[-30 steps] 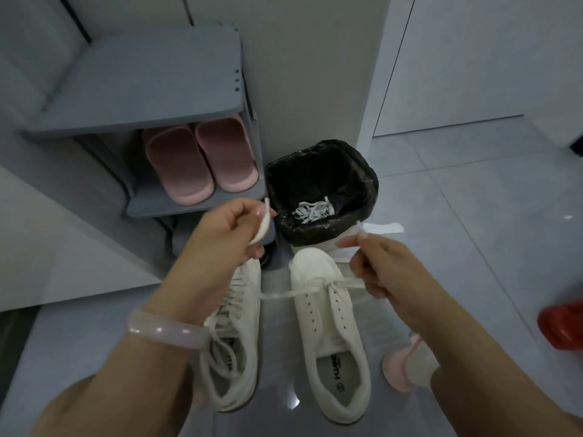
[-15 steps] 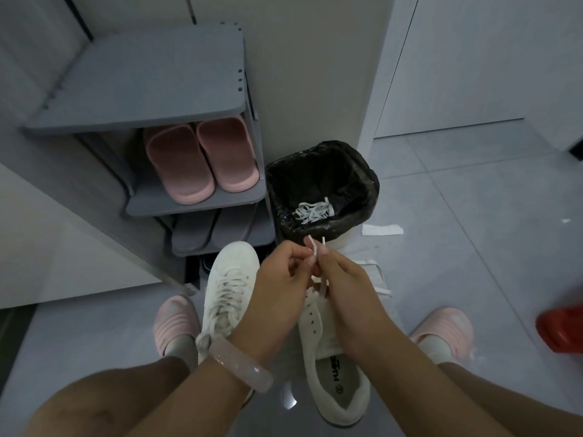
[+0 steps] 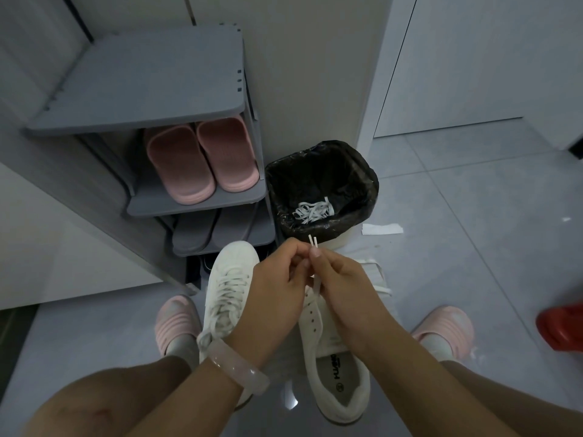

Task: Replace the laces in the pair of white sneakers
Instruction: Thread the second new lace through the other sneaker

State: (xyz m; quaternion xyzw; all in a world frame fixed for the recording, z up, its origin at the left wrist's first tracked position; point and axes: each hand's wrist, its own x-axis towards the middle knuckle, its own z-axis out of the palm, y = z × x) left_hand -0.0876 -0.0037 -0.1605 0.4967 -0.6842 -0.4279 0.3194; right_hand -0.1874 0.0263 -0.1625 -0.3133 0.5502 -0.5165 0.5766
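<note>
Between both hands, white lace [image 3: 316, 283] tips align.

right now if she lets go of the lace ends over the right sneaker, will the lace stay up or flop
Probably flop: the lace hangs as a thin flat ribbon below the left hand and right hand, whose pinch alone holds the tips up. It looks light, like the limp tangle of old laces in the bin. The short tips seem stiffer, standing straight above the fingers.

Left hand [image 3: 271, 288] and right hand [image 3: 344, 298] are hiding the right sneaker's [image 3: 334, 367] toe; red object [image 3: 561, 326] is getting cropped at the edge.
</note>
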